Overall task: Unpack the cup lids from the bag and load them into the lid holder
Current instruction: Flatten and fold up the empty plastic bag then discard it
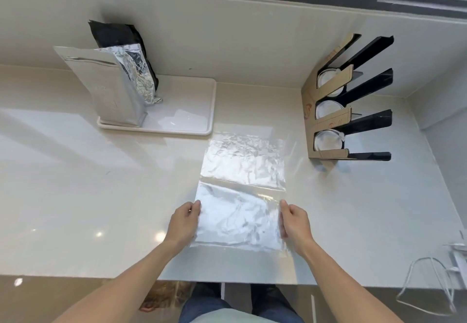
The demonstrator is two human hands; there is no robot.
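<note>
A clear plastic bag (241, 186) lies flat and crinkled on the pale counter (101, 196), with nothing visible inside it. My left hand (184, 224) pinches its left edge near the front. My right hand (294, 223) pinches its right edge at the same height. At the back right stands the lid holder (328, 110), brown cardboard with black dividers. White cup lids (328, 109) fill its three slots, seen as round discs.
A white tray (199, 130) sits at the back left with a silver foil pouch (108, 90) and a black pouch (118, 34) standing on it. A window frame runs along the back wall. A white wire object (427, 287) hangs off the counter's front right edge.
</note>
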